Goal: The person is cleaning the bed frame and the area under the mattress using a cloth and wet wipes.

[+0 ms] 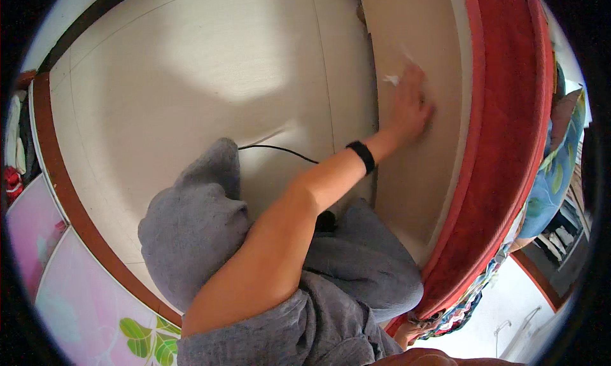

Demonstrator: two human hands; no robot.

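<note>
My left hand (412,108) reaches far forward and lies palm down on a beige panel (407,22) beside a red padded edge (509,111). The hand is blurred. A small white scrap (391,79) shows at its fingertips; whether the fingers hold it is unclear. A black band (361,156) circles the wrist. My bare forearm crosses over my grey-clothed knees (191,232). My right hand is out of sight.
Pale floor tiles (191,67) fill the upper left, with a thin black cable (280,149) lying across them. A brown border (70,194) and a pink flowered surface (76,296) lie at the lower left. Patterned bedding (554,175) hangs at the right.
</note>
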